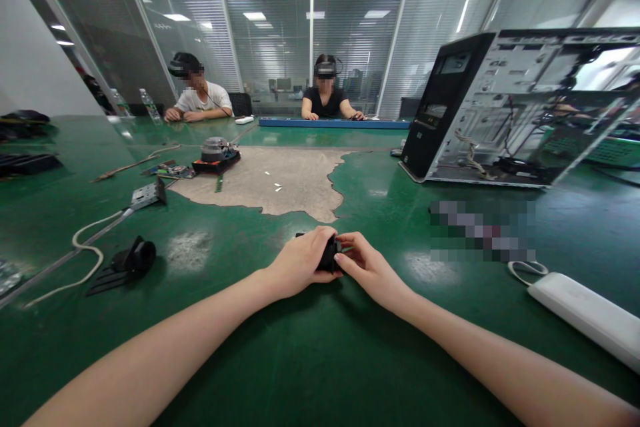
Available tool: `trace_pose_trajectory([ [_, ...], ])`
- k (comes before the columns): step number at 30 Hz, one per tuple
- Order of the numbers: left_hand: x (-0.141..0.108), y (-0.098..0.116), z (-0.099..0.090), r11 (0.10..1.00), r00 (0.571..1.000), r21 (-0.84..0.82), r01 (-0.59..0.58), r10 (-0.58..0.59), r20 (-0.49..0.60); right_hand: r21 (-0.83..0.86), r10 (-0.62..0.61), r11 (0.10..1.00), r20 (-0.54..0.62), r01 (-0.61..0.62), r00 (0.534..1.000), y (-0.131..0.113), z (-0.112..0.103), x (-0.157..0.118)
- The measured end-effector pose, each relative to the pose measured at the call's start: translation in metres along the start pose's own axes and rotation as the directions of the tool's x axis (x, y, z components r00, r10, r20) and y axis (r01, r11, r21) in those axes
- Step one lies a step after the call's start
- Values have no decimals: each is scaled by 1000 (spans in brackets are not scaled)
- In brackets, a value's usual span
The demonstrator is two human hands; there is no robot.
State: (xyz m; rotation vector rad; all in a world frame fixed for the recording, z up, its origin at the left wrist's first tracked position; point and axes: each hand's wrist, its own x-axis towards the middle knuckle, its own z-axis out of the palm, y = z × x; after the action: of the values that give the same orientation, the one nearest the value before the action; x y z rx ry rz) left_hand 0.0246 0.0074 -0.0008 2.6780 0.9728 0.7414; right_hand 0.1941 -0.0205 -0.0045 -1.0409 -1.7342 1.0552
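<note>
A small black part (329, 255) is between my hands, just above the green table (310, 353). My left hand (303, 257) wraps round it from the left, its fingers curled over the top and its thumb below. From the right, my right hand (364, 261) pinches the part's near edge with thumb and fingertips. Much of the part is covered by my fingers, so its full shape cannot be made out.
An open computer case (460, 107) stands at the right, with a white power brick (585, 310) nearer. Left lie a black fan-like part (133, 260), a metal connector box (147, 193) with cable, and a heatsink (216, 152). Two people sit across the table behind a blue bar (333, 123).
</note>
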Motion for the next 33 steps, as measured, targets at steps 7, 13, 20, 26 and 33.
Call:
trace_pose_trajectory([
  [7,0,2,-1,1000,1000,-20,2,-3,-4,-83,-200,977,-63,195,978,0,-2,-2],
  [13,0,2,-1,1000,1000,-28,13,-13,-7,-68,-103,993,-72,98,992,0,-1,-1],
  [20,-1,1,-1,999,1000,-25,21,-21,9,-40,-73,996,11,73,997,-3,-1,-2],
  [26,0,3,-2,999,1000,-21,28,-28,2,-88,-158,985,-78,152,984,-2,-1,-2],
  [33,1,2,-2,1000,1000,-11,20,-20,8,-43,-26,999,-9,25,1000,-3,1,0],
])
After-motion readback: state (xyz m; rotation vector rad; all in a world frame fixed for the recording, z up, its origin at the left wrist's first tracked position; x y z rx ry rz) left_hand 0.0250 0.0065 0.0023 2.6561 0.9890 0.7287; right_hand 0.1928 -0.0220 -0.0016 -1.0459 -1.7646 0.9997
